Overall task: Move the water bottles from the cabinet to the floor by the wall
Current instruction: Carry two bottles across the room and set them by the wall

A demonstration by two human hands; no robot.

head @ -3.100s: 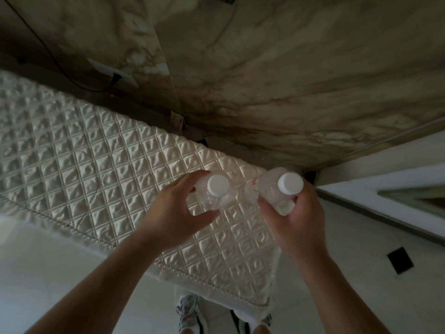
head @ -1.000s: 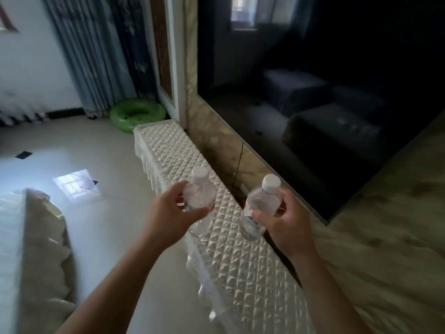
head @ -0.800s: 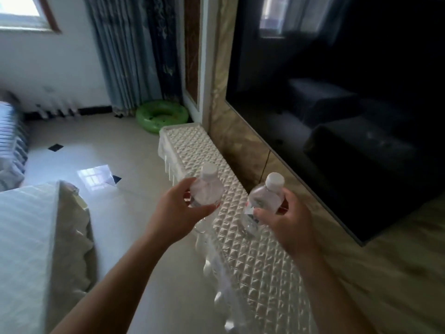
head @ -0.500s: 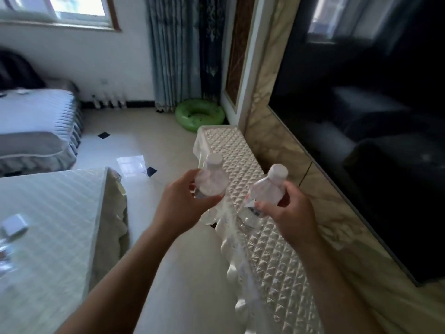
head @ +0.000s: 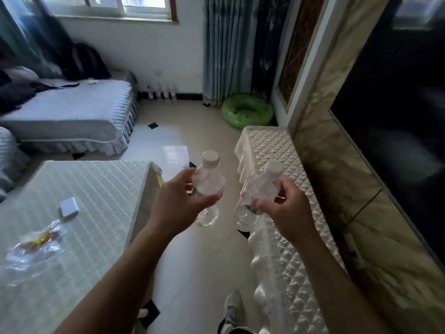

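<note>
The hands (head: 175,201) (head: 286,213) grip 2 clear, white-capped plastic bottles (head: 208,185) (head: 262,188).

Clear, glossy plastic: left bottle (head: 208,186), right bottle (head: 261,189). Quilted cloth with satin sheen over cabinet (head: 286,160). Glossy tile floor (head: 192,256) beside cabinet; polished stone-look wall (head: 337,169) behind.

Single head-worn view: taken from above the near end of the cabinet (head: 277,150), facing forward and down along its length toward the window (head: 108,7). Close range: left hand (head: 175,203) just left of the cabinet, right hand (head: 287,213) over its front edge.
</note>
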